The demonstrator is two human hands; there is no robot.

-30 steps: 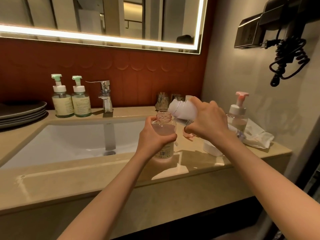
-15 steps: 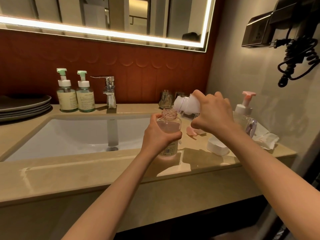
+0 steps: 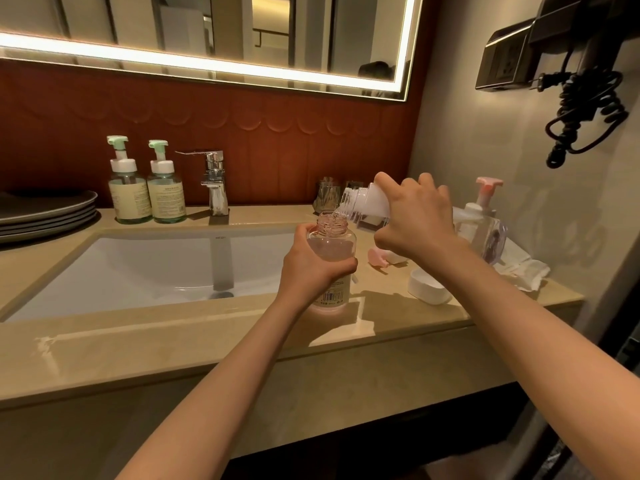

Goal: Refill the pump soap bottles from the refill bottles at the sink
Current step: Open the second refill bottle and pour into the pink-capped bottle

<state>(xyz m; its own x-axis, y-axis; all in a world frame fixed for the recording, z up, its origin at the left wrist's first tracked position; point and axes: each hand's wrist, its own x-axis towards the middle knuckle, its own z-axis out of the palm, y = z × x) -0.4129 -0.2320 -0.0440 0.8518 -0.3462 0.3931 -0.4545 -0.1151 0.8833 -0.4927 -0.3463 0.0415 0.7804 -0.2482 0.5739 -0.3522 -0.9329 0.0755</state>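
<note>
Change: hardly any since the earlier frame. The left hand (image 3: 311,268) grips the bottle (image 3: 334,242) as before, the right hand (image 3: 415,220) keeps the refill (image 3: 367,202) tipped at its neck, and the view has shifted slightly.
Bottle: upright with its pump off and neck open. It seems to rest on the worktop (image 3: 173,341) near the front edge, just right of the sink (image 3: 138,265).
Left fingers: wrapped round the bottle's middle.
Right fingers: clamped over the refill's body from above.
Refill: nearly level, mouth pointing left and slightly down, just above the right rim of the neck. A thin stream seems to fall in.
Fill level: pinkish liquid shows inside, but the line is hard to read behind the hand.
Lying by: a white cap (image 3: 427,289) and a pink pump (image 3: 377,256) to the bottle's right.
Further off: a pink-topped pump bottle (image 3: 481,220) towards the right end, and two green-topped ones (image 3: 130,188) at the back edge by the tap (image 3: 214,181).
Doing it well: centre the mouth over the neck, which is narrow, and raise the tilt slowly so the stream stays thin.
Steadying: press the bottle down onto the worktop so it cannot rock.
Stopping: watch the shoulder and level the refill before the liquid reaches the threads, leaving room for the pump tube.
Risk: soap on the rim would make the grip slippery.
</note>
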